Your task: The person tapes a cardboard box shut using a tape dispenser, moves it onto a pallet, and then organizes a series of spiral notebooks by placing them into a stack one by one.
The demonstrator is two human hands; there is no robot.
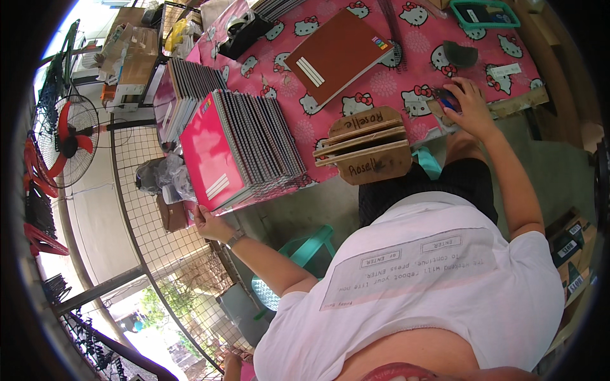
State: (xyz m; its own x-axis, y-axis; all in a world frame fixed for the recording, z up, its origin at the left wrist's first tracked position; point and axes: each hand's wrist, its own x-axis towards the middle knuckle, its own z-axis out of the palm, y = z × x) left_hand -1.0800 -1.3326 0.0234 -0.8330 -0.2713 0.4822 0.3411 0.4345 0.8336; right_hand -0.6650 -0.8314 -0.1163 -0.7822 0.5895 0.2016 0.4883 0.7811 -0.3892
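Glossy pink covers the top of the tall stack of wire-bound notebooks (213, 152) at the left end of the cartoon-cat-patterned pink desk (381, 82). We see white label bars on that cover and greyish coils lined along the stack's right side, probably all turned one way to keep the pile even. Our left hand (214, 227) meets the stack's near corner, perhaps steadying it; we cannot tell whether its fingers pinch anything.

Well to the right of the stack, our right hand (471, 105) curls its fingers about a small blue-and-dark hand tool (447, 98); how tightly they close, we cannot tell. Between the stack and that hand stands a slotted brown cardboard holder (375, 168). Beyond it, right of the stack, a reddish-brown notebook (346, 57) lies flat, apparently kept separate. Just behind the stack rises a purple-covered notebook pile (166, 105); farther left, a red-bladed fan (67, 140).
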